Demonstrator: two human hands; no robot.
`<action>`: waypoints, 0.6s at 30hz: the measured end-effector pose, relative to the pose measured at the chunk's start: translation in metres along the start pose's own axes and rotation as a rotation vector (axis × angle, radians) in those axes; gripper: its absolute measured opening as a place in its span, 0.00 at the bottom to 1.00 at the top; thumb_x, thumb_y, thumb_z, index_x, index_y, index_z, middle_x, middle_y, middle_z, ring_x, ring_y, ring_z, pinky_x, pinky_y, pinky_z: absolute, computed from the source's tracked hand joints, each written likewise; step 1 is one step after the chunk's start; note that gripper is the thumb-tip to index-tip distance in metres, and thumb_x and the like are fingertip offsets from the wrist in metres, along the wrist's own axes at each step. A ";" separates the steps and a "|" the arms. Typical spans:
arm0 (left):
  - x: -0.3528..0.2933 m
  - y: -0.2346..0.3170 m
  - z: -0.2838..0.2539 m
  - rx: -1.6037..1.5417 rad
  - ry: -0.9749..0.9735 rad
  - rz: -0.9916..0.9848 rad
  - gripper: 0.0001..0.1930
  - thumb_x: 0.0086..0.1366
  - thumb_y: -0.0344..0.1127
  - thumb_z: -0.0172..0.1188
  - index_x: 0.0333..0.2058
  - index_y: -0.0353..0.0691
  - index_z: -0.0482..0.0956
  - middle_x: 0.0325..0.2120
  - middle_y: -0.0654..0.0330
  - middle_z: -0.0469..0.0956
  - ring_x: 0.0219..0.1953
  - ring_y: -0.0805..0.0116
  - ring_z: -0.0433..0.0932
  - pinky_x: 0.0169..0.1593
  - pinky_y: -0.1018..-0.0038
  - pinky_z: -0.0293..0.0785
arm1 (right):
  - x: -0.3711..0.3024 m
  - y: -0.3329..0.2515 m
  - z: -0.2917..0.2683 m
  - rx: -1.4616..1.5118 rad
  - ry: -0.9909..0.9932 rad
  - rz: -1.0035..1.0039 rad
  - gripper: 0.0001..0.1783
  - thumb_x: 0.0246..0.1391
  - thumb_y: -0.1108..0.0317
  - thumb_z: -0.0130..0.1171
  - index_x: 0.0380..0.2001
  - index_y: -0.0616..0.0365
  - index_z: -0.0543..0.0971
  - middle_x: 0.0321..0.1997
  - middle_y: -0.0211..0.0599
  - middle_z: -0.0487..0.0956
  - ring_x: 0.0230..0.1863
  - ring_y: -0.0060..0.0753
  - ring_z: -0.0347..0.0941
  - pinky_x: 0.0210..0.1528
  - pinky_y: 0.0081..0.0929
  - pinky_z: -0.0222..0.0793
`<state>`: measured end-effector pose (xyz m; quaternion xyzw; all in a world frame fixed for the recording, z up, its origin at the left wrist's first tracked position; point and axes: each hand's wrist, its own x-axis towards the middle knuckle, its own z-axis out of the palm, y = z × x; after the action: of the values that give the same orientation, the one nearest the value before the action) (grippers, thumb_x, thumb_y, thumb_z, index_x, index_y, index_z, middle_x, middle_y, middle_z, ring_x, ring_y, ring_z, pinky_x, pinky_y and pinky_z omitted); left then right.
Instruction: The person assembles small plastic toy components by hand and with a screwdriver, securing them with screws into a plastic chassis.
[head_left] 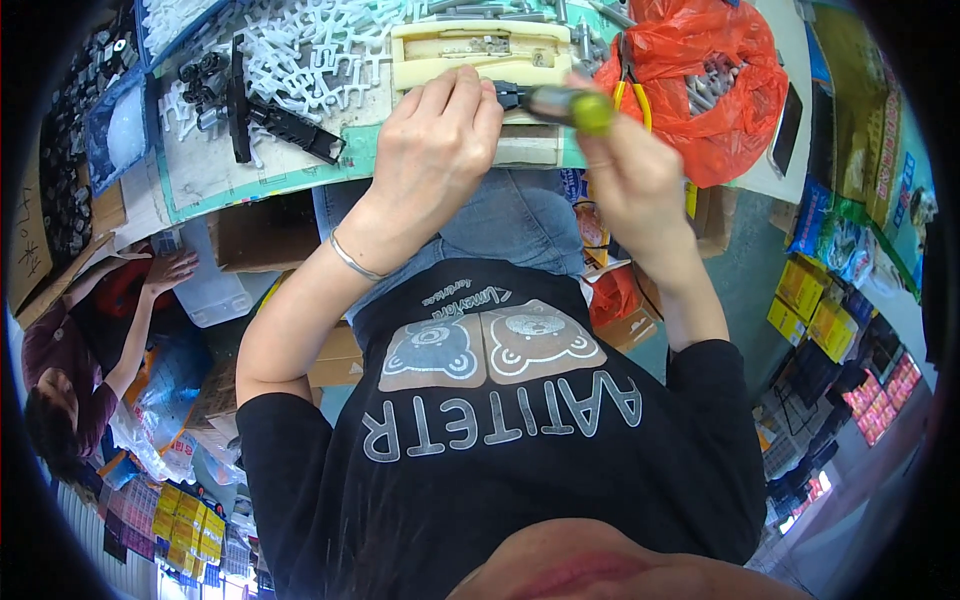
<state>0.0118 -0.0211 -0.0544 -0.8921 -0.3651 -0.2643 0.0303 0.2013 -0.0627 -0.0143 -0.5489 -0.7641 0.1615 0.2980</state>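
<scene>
My left hand (440,125) is closed at the near edge of a cream-coloured fixture block (480,75), its fingers pressed on a small black part (510,95) that they mostly hide. In my right hand (635,165) is a screwdriver-like tool with a dark handle and yellow-green end (565,106), blurred by motion. It lies level, pointing left toward the black part; whether the two touch, I cannot tell. Small metal pieces sit in the recess of the block.
White plastic pieces (325,45) are heaped at the left, beside long black parts (295,132). Rightward lie yellow-handled pliers (640,100), a red plastic bag (735,150) holding metal pieces, and a dark phone-like slab (787,130). Another person (75,370) is at far left.
</scene>
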 end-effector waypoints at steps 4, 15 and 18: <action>0.000 0.002 -0.001 0.031 -0.013 -0.012 0.07 0.49 0.26 0.58 0.28 0.30 0.77 0.33 0.49 0.77 0.37 0.60 0.77 0.37 0.72 0.75 | -0.001 0.009 -0.001 -0.143 -0.143 0.074 0.21 0.55 0.65 0.57 0.52 0.52 0.73 0.27 0.41 0.78 0.26 0.44 0.76 0.25 0.36 0.71; -0.003 0.008 -0.003 0.139 -0.067 -0.012 0.13 0.53 0.28 0.58 0.38 0.31 0.78 0.39 0.50 0.78 0.43 0.57 0.78 0.43 0.70 0.75 | 0.003 0.002 0.000 0.213 0.122 0.080 0.19 0.56 0.64 0.56 0.50 0.55 0.74 0.28 0.45 0.78 0.26 0.48 0.76 0.26 0.37 0.70; -0.005 0.007 -0.001 0.117 -0.052 -0.025 0.13 0.52 0.28 0.58 0.38 0.31 0.78 0.39 0.50 0.78 0.43 0.57 0.78 0.44 0.70 0.75 | -0.002 0.013 0.010 -0.066 -0.087 0.044 0.17 0.59 0.66 0.53 0.49 0.61 0.75 0.25 0.46 0.77 0.23 0.41 0.76 0.24 0.31 0.69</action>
<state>0.0130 -0.0299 -0.0551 -0.8908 -0.3917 -0.2196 0.0697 0.2055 -0.0594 -0.0301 -0.5677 -0.7689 0.1666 0.2425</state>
